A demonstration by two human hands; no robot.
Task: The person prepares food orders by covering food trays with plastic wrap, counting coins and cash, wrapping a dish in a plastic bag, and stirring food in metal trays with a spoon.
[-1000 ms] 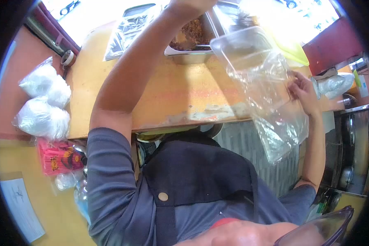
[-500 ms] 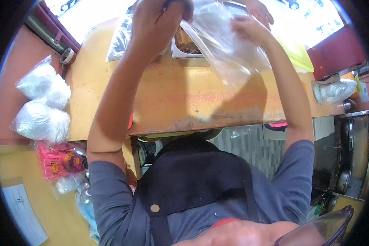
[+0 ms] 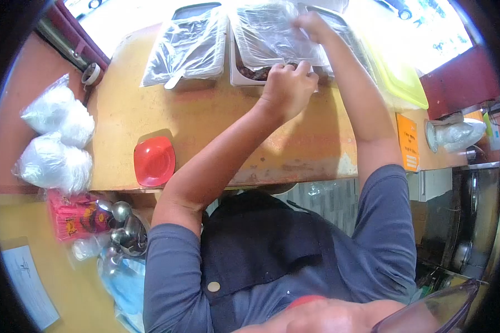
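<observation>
A clear plastic sheet [image 3: 266,36] lies over the middle food tray [image 3: 250,82], leaving dark food visible at its near edge. My left hand [image 3: 289,87] is closed, fingers bent, on the sheet at the tray's near right corner. Farther back, my right hand [image 3: 315,28] has curled fingers at the sheet's right side and looks slightly blurred. To the left stands another tray [image 3: 197,47] under clear plastic, with a pale handle end [image 3: 174,80] sticking out in front. A third covered tray [image 3: 344,39] is partly behind my right forearm.
A red dish [image 3: 154,161] sits near the table's front left edge. Bagged white bundles [image 3: 55,136] hang at left, above a pink packet [image 3: 78,216] and metal ware [image 3: 129,233]. At right are a yellow-green lid [image 3: 397,72] and an orange card [image 3: 408,142].
My left hand has come down and right to the tray's near edge. The plastic, earlier raised and hanging loose, now lies over the tray. Another person's hand at the back has left view.
</observation>
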